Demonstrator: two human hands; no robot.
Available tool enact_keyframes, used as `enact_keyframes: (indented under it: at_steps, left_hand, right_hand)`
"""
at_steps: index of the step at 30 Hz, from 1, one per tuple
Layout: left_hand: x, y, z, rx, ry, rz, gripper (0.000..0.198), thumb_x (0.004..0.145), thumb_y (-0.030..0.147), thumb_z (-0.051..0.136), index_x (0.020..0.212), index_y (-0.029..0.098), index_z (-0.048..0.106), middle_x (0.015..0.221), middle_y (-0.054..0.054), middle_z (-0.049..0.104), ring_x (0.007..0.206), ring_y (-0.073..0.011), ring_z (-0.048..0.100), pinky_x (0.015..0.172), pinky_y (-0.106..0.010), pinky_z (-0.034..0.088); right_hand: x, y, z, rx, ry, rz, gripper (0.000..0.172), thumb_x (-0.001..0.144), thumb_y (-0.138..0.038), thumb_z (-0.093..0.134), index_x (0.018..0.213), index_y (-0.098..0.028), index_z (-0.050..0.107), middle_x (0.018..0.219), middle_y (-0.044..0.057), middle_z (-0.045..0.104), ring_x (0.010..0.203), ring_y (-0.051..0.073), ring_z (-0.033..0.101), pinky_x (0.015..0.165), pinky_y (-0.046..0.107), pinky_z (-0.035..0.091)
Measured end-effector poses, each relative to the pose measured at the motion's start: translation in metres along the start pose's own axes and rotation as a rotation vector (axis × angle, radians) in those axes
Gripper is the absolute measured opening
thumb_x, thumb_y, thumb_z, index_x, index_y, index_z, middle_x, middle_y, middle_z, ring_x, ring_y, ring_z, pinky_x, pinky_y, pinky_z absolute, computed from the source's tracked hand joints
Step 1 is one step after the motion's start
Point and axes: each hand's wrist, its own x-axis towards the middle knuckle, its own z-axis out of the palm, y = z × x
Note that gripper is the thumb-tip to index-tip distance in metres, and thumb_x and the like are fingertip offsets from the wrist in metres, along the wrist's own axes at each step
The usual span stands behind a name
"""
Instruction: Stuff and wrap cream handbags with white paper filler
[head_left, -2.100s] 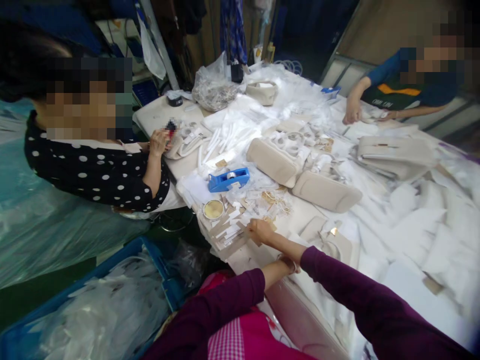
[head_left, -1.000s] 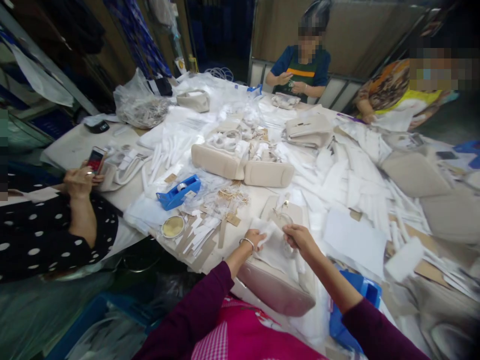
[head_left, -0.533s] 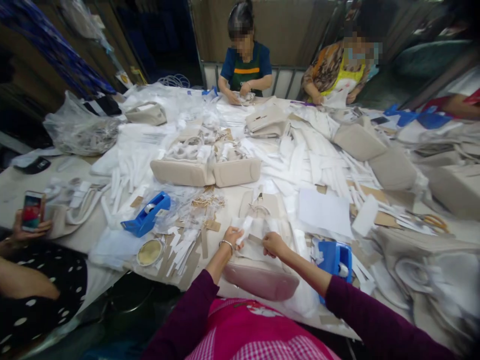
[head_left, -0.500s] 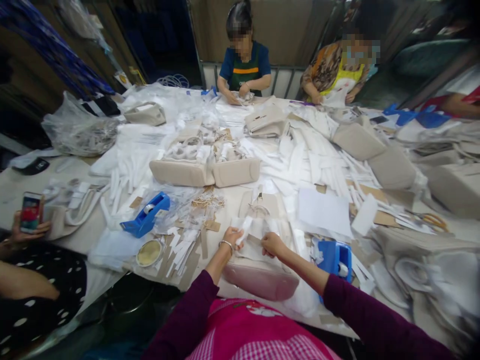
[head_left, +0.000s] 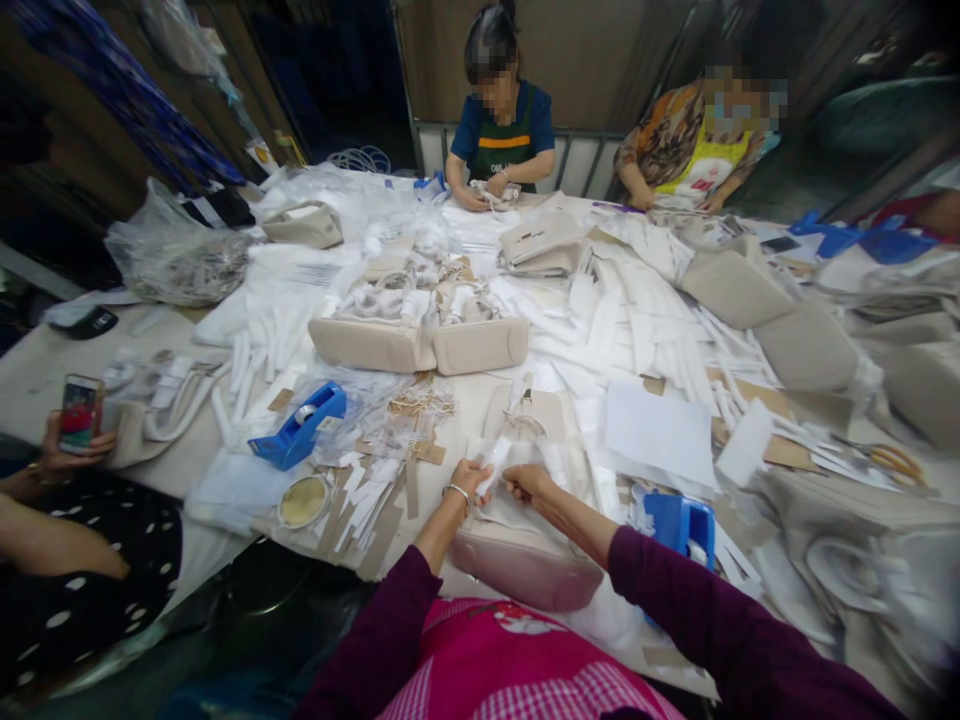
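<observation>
A beige handbag (head_left: 525,570) lies in front of me at the table's near edge, its metal clasp (head_left: 527,398) on the far side. My left hand (head_left: 472,478) is closed around a white-wrapped piece (head_left: 495,460), which looks like a bag handle in its wrapping. Just to its right, my right hand (head_left: 527,482) pinches with fingertips close to that white piece. Whatever sits between the right fingertips is too small and blurred to make out. Both hands are above the bag's body.
Blue tape dispensers (head_left: 298,425) (head_left: 679,525) stand left and right of the bag. A round tin (head_left: 301,500) and paper strips (head_left: 367,500) lie at left. Two beige bags (head_left: 480,345) stand ahead. Scissors (head_left: 896,462) lie at right. Co-workers sit across; a person at left holds a phone (head_left: 80,412).
My right hand has moved left, close to my left hand. The grey-brown strip that showed at its fingertips is no longer clearly visible. The whole view has shifted slightly.
</observation>
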Motion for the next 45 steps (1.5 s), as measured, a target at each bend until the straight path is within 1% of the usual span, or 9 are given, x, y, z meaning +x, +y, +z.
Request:
enact_keyframes:
  at_steps: [5, 12, 13, 16, 18, 24, 29, 37, 45]
  left_hand:
    - [-0.003, 0.003, -0.001, 0.011, -0.036, -0.011, 0.044, 0.063, 0.050, 0.069, 0.080, 0.017, 0.046, 0.045, 0.007, 0.048, 0.030, -0.0060, 0.038, 0.033, -0.019, 0.022]
    - [-0.003, 0.006, -0.002, 0.005, -0.100, 0.002, 0.037, 0.061, 0.047, 0.070, 0.069, 0.016, 0.050, 0.048, 0.003, 0.051, 0.035, -0.0060, 0.041, 0.033, -0.018, 0.024]
    - [-0.003, 0.006, -0.002, -0.008, -0.099, 0.005, 0.037, 0.061, 0.047, 0.069, 0.069, 0.016, 0.049, 0.049, 0.004, 0.050, 0.034, -0.0056, 0.041, 0.033, -0.018, 0.024]
    - [-0.001, 0.004, -0.002, -0.038, -0.085, 0.015, 0.039, 0.059, 0.048, 0.070, 0.069, 0.016, 0.049, 0.051, 0.004, 0.050, 0.033, -0.0047, 0.039, 0.032, -0.018, 0.024]
    - [-0.001, 0.004, -0.001, -0.036, -0.069, 0.023, 0.039, 0.058, 0.047, 0.071, 0.069, 0.016, 0.049, 0.052, 0.004, 0.050, 0.033, -0.0048, 0.040, 0.031, -0.018, 0.023]
    - [-0.002, 0.004, 0.003, -0.052, -0.011, 0.022, 0.035, 0.058, 0.041, 0.072, 0.064, 0.016, 0.049, 0.050, 0.004, 0.048, 0.036, -0.0046, 0.039, 0.032, -0.017, 0.024]
    - [0.002, -0.001, 0.006, -0.028, 0.063, -0.004, 0.025, 0.061, 0.033, 0.068, 0.067, 0.017, 0.050, 0.049, 0.005, 0.047, 0.036, -0.0057, 0.040, 0.033, -0.017, 0.025]
    - [0.010, -0.011, 0.006, 0.033, 0.113, 0.029, 0.015, 0.064, 0.021, 0.063, 0.074, 0.017, 0.053, 0.046, 0.005, 0.051, 0.030, -0.0073, 0.042, 0.030, -0.017, 0.020]
    - [0.012, -0.011, 0.007, 0.082, 0.025, 0.096, 0.035, 0.066, 0.038, 0.066, 0.091, 0.016, 0.056, 0.065, 0.000, 0.062, 0.032, -0.0084, 0.049, 0.030, -0.018, 0.022]
  right_hand:
    - [0.014, 0.008, -0.001, 0.093, -0.058, 0.111, 0.018, 0.070, -0.017, 0.043, 0.052, -0.018, 0.044, 0.041, -0.003, 0.044, 0.034, 0.006, 0.035, 0.034, 0.017, 0.029]
    - [0.007, 0.011, -0.006, 0.131, -0.068, 0.044, 0.007, 0.068, -0.018, 0.048, 0.062, -0.018, 0.047, 0.048, -0.003, 0.052, 0.038, 0.006, 0.038, 0.039, 0.018, 0.032]
    - [0.004, 0.012, -0.008, 0.109, -0.060, 0.010, 0.003, 0.066, -0.017, 0.050, 0.067, -0.018, 0.048, 0.051, -0.004, 0.054, 0.039, 0.007, 0.041, 0.040, 0.019, 0.034]
    - [-0.007, 0.018, -0.016, -0.052, -0.007, -0.175, 0.033, 0.058, -0.008, 0.055, 0.089, -0.020, 0.048, 0.063, -0.004, 0.058, 0.050, 0.011, 0.051, 0.049, 0.022, 0.042]
    - [-0.014, 0.021, -0.022, -0.199, 0.042, -0.324, 0.041, 0.058, -0.005, 0.054, 0.095, -0.021, 0.048, 0.070, -0.003, 0.058, 0.060, 0.013, 0.055, 0.058, 0.024, 0.045]
    - [-0.016, 0.002, -0.026, -0.557, 0.178, -0.618, 0.018, 0.079, -0.011, 0.044, 0.079, -0.020, 0.059, 0.078, 0.002, 0.058, 0.070, 0.014, 0.055, 0.069, 0.025, 0.042]
    - [0.005, -0.020, -0.022, -0.715, 0.104, -0.760, 0.018, 0.082, -0.013, 0.048, 0.077, -0.021, 0.064, 0.097, 0.004, 0.058, 0.082, 0.015, 0.056, 0.072, 0.024, 0.041]
    - [0.035, -0.037, -0.019, -0.782, -0.090, -0.602, 0.012, 0.066, -0.006, 0.059, 0.071, -0.016, 0.063, 0.076, 0.003, 0.063, 0.073, 0.015, 0.057, 0.068, 0.024, 0.041]
    - [0.039, -0.059, -0.018, -0.736, -0.216, -0.329, 0.017, 0.059, -0.002, 0.058, 0.067, -0.017, 0.058, 0.054, -0.003, 0.057, 0.048, 0.012, 0.055, 0.052, 0.023, 0.041]
